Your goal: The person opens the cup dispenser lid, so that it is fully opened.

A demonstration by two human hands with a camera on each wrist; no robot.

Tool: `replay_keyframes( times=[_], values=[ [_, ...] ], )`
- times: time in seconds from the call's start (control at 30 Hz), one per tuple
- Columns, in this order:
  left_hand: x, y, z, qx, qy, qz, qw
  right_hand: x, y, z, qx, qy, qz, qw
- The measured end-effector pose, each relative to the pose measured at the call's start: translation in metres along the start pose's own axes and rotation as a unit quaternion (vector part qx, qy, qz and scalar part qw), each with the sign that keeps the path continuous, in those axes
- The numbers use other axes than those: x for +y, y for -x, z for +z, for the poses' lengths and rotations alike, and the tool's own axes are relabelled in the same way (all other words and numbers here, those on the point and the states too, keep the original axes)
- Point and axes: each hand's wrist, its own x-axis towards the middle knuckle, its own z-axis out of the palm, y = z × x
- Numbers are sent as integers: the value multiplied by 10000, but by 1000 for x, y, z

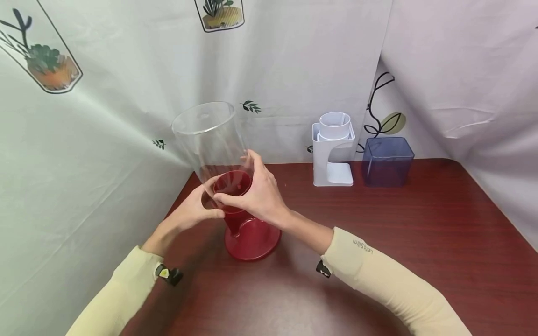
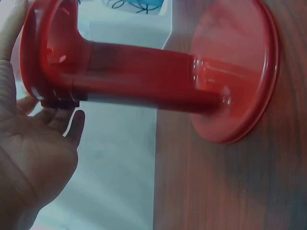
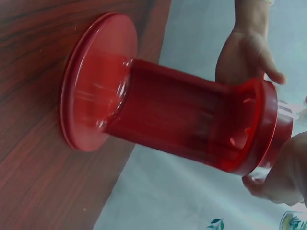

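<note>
Tube (image 1: pixel 210 144), tall and clear, rises above the red stand (image 1: pixel 252 239) at the left of the table (image 1: pixel 420 224), its lower end at the stand's ring (image 3: pixel 263 136); how deep it sits, nobody can tell from here. Right hand (image 1: pixel 262 193) has the hold: thumb across the near side, fingers round the other, gripping the tube low down. Left hand (image 1: pixel 193 207) is spread beside the ring, thumb out, fingers reaching behind; whether they touch, it's impossible to say. Now the handling! The tube looks stiff and smooth, probably light for its height, but likely slippery and top-heavy. Glass or plastic? Can't tell, so it deserves care as a breakable. Best purchase is low round the wall, an even squeeze, second palm steadying the opposite side. The stand looks rigid and glossy, its upright (image 2: pixel 129 72) the natural place to brace, its round foot (image 3: pixel 98 86) apparently resting on the wood.
</note>
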Motion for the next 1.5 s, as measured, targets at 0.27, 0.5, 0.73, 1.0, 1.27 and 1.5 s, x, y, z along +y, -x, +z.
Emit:
replay_keyframes(
  times=[0.27,0.5,0.73,1.0,1.27,1.5],
  values=[
    [-3,-11,-7,-437,258,118,9986,7,-5,-4,-180,-29,-213,9996],
    [-1,-16,-6,-574,339,236,9975,12,-14,-9,-385,-214,-255,9987],
    [0,-17,-5,-509,219,131,9984,16,-17,-12,-546,-457,-140,9974],
    [-1,-16,0,-281,184,137,9993,18,-15,-12,-706,-737,-105,9947],
    [-1,-14,6,-51,261,149,9995,20,-13,-12,-868,-1069,-68,9905],
    [3,-9,13,187,175,82,9996,19,-9,-10,-842,-1198,-27,9892]
  ],
)
